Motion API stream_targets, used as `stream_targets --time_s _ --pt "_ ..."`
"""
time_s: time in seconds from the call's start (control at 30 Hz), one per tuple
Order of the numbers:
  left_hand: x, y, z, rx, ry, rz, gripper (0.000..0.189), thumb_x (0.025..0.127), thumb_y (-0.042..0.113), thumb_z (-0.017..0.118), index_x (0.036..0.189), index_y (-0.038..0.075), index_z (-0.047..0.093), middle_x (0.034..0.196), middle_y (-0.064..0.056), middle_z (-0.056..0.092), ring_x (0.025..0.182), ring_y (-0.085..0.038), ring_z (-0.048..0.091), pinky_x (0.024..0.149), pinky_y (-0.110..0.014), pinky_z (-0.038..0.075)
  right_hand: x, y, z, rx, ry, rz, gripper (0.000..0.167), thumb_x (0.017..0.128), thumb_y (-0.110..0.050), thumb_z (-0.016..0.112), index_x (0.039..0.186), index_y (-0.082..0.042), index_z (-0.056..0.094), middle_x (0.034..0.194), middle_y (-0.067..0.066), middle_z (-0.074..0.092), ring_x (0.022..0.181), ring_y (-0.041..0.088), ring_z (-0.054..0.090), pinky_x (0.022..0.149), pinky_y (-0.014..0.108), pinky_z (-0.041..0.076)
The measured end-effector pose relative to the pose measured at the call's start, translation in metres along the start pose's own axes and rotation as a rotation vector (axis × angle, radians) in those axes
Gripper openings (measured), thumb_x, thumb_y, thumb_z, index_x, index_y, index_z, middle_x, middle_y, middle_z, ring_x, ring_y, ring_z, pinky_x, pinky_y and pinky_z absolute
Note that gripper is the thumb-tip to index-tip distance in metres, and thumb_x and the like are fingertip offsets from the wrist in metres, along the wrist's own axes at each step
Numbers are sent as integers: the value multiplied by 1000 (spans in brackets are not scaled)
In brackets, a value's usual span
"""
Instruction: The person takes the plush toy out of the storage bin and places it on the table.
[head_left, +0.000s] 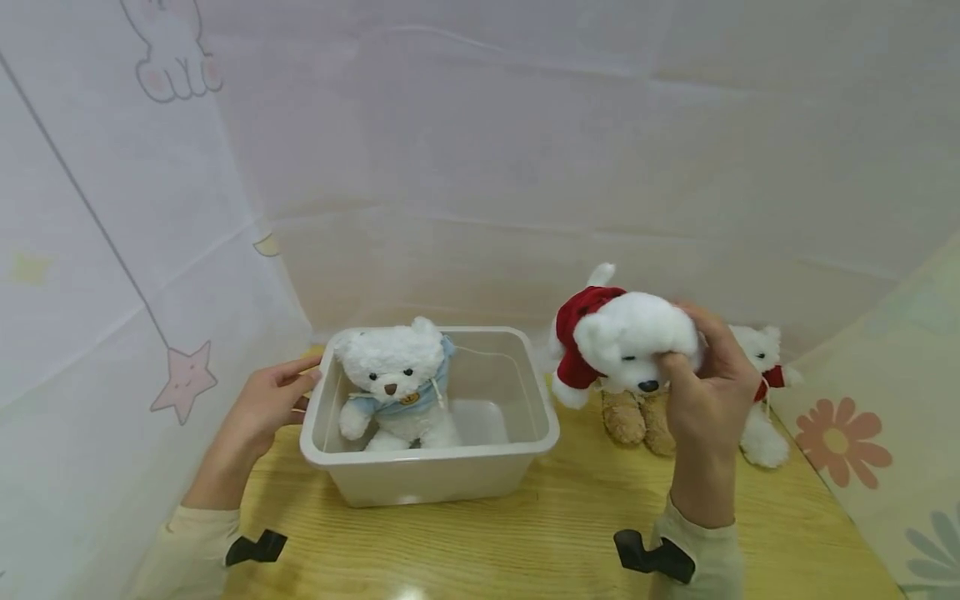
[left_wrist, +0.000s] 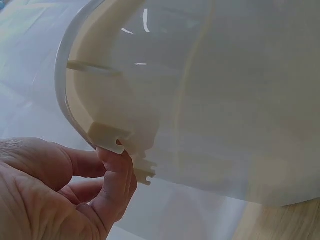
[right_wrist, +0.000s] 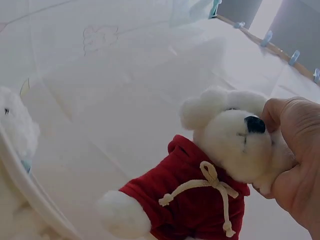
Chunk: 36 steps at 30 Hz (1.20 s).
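Note:
My right hand (head_left: pixel 708 383) grips the head of a white plush toy (head_left: pixel 633 333) in a red drawstring top. The toy hangs tilted in the air, right of the beige plastic bin (head_left: pixel 431 454). In the right wrist view its black nose (right_wrist: pixel 255 124) shows beside my fingers. A white teddy bear (head_left: pixel 401 375) in a light-blue hoodie sits upright in the left part of the bin. My left hand (head_left: pixel 270 404) holds the bin's left rim; in the left wrist view the fingers (left_wrist: pixel 117 175) curl at the rim's underside.
Behind the held toy are tan plush feet (head_left: pixel 626 417), the rest of that toy hidden. Another white plush toy (head_left: pixel 765 442) in red sits at the far right. The wooden table (head_left: pixel 450 550) is walled by printed cloth (head_left: pixel 487 167) at the back and sides.

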<state>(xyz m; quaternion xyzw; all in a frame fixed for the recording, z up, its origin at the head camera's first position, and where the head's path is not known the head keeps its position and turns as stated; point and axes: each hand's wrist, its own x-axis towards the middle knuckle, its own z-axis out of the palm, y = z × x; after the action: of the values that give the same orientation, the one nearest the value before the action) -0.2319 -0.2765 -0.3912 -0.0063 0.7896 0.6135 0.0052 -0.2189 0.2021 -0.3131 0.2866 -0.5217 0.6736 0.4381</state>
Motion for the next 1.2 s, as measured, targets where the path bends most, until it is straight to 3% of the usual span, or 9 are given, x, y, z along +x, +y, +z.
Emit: stream_targets --time_s 0.2,0.43,0.67,0.83,0.93,1.03,1.2 --pt "1 -2 -5 5 30 6 51 109 23 53 153 1 43 120 -25 64 83 -23 70 72 -36 60 0 24 -7 -118 -15 88 36 83 23 51 116 19 65 119 28 62 103 34 58 83 35 49" --pt "1 -2 -11 8 36 6 51 109 23 53 154 0 43 123 -24 63 84 -21 70 72 -34 60 -6 43 -6 -356 -63 217 28 94 9 59 120 9 70 121 22 65 102 25 61 80 28 51" --pt "0 -1 -14 23 45 3 51 109 23 52 154 0 42 124 -24 63 84 -21 70 74 -36 60 -18 76 -14 -402 -49 409 33 97 3 62 129 6 66 130 19 62 111 23 58 80 25 52" --pt "1 0 -13 26 49 3 52 109 23 52 154 -1 42 128 -27 61 84 -21 70 74 -36 60 -34 115 -31 -400 -29 513 34 98 0 63 131 -5 69 129 14 63 110 23 59 78 25 54" --pt "1 1 -13 26 54 7 52 109 23 52 153 -2 42 130 -28 60 84 -21 71 74 -36 60 -45 136 -40 -399 -23 511 35 98 -2 65 131 -12 71 133 10 62 116 24 58 80 26 54" --pt "0 1 -13 34 66 6 52 109 23 51 153 -3 42 131 -30 59 84 -21 71 73 -35 60 -52 146 -43 -483 -47 469 34 98 -4 66 131 -14 72 135 8 62 115 24 59 77 24 53" --pt "0 0 -15 48 85 6 51 109 23 50 153 -2 42 133 -31 57 84 -20 71 73 -35 60 -60 157 -45 -575 -79 398 35 97 3 63 130 -7 71 136 15 62 104 20 62 70 20 50"
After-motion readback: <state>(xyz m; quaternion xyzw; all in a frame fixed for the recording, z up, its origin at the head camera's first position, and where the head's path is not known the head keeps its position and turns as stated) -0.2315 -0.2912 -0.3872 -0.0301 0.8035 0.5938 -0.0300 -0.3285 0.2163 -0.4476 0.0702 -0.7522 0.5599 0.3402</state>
